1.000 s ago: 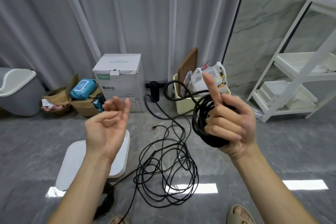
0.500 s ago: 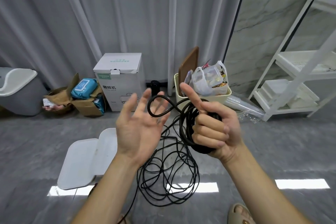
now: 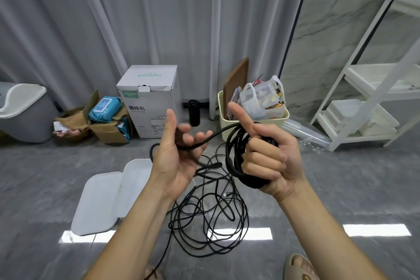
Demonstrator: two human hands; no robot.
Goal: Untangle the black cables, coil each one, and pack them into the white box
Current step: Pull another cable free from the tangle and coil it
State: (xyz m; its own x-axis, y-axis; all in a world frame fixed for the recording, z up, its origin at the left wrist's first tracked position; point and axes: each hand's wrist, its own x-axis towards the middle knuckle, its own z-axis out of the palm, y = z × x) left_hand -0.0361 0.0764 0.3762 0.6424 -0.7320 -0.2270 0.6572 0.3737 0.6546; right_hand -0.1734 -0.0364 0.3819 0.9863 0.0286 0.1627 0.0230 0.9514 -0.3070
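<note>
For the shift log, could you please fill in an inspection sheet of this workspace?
Surface: grey floor, glare strips.
Job's things: white box and lid on floor, left.
Clutter: coffee-machine carton, wipes, cream bin with bag.
Hands: right hand grips coiled cable; left hand holds its free strand, blurred.
Cables: loose tangle on floor.
Surroundings: curtains, white rack, grey bin.

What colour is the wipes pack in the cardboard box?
Blue, with a white label: the wipes pack in the cardboard box, head view.
</note>
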